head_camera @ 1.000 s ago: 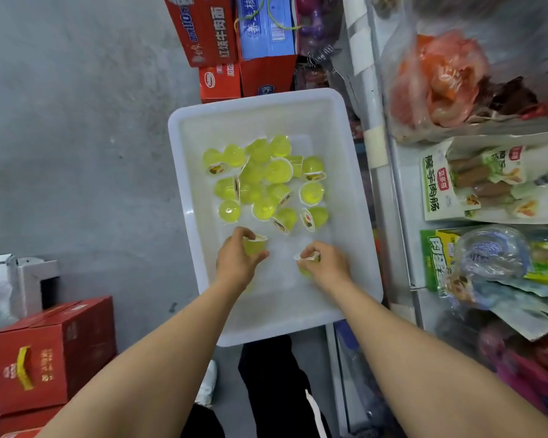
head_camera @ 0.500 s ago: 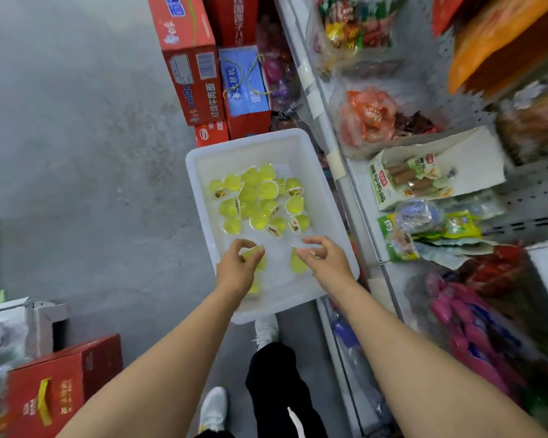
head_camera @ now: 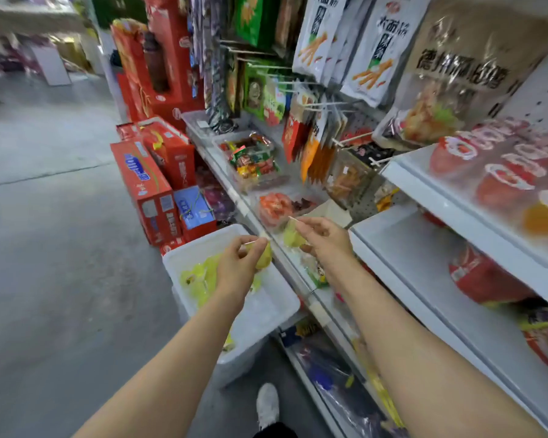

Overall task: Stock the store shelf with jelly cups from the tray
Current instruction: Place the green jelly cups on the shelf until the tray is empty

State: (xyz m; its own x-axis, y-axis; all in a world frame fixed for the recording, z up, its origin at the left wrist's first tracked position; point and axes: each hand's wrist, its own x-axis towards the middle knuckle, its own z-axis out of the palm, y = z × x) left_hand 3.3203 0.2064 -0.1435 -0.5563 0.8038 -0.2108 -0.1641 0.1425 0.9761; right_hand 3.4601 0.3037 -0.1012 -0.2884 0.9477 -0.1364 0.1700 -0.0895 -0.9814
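Note:
A white plastic tray [head_camera: 266, 308] stands on the floor beside the shelving, with several yellow-green jelly cups [head_camera: 200, 279] blurred inside it. My left hand [head_camera: 238, 263] is raised above the tray and grips one yellow jelly cup [head_camera: 264, 256]. My right hand [head_camera: 323, 237] is up at the shelf's edge and holds another yellow jelly cup [head_camera: 291, 237]. To the right runs a white store shelf [head_camera: 424, 263] with a bare stretch of board. The whole view is motion-blurred.
Red gift boxes [head_camera: 149, 188] and a blue box [head_camera: 193, 208] are stacked on the floor behind the tray. Snack bags hang on pegs [head_camera: 329, 58] above. Red jelly packs [head_camera: 484, 279] lie on the right shelves. Grey concrete floor [head_camera: 60, 248] spreads to the left. My white shoe [head_camera: 267, 403] is below.
Both hands have lifted out of the tray, each with a jelly cup, and moved up and right toward the shelf. The view has swung up from the tray to the shelving.

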